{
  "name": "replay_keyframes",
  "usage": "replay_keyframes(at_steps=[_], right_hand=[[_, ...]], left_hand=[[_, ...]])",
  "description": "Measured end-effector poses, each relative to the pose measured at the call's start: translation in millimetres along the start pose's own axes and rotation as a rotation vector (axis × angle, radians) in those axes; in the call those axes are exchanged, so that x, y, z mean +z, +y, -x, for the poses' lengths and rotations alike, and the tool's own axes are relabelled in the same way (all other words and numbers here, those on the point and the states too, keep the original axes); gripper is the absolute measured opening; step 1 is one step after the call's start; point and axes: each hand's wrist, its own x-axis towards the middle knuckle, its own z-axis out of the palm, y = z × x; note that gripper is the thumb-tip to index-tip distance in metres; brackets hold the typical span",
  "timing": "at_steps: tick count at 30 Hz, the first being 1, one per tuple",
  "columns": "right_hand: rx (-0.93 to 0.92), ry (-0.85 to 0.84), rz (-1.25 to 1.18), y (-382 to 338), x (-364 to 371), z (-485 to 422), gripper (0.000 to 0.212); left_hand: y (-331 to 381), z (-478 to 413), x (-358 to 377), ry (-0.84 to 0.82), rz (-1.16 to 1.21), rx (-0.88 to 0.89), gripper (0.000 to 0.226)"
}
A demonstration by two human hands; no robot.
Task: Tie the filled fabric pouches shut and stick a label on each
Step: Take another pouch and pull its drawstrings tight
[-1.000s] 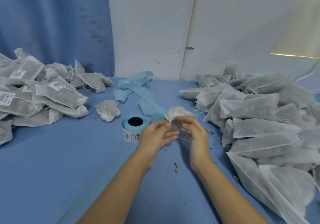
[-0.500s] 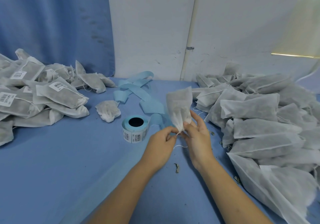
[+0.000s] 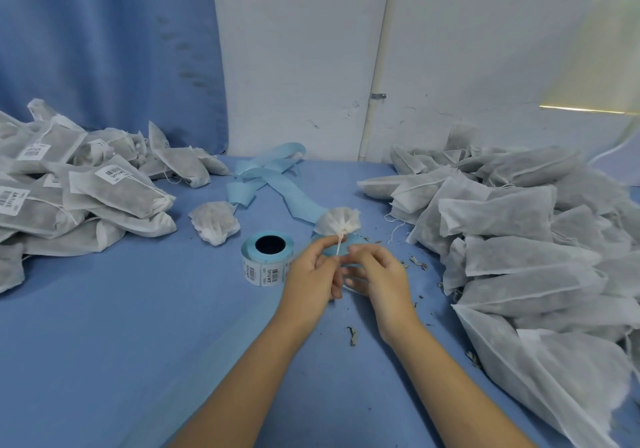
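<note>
White drawstring (image 3: 339,246) pinched in fingers of my left hand (image 3: 311,276) and right hand (image 3: 382,274); gathered pouch (image 3: 337,221) above, label roll (image 3: 266,259) left, unlabelled pouches (image 3: 519,240) right.

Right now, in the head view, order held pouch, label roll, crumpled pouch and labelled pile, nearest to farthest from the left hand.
1. Held pouch, its string pinched by the left hand.
2. Label roll, just left.
3. Crumpled pouch, farther left, behind.
4. Labelled pile, far left.

Left hand (image 3: 313,274) and right hand (image 3: 381,273) meet at frame centre (forearms converging from below), both pinching a string (image 3: 339,244).
</note>
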Motion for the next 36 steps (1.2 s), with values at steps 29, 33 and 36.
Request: replay_keyframes(at_steps=[29,33,36], right_hand=[[0.133,-0.025,-0.049,-3,-4,-7,0.015],[-0.043,0.054,0.299,-3,-4,-7,0.024],[-0.193,0.054,0.582,-5,-5,-6,0.018]], left_hand=[[-5,1,-2,0.077,-0.408,0.062,0.010],[-5,2,0,0.083,-0.714,0.208,0.015],[0,3,-2,0.080,-0.979,0.260,0.023]])
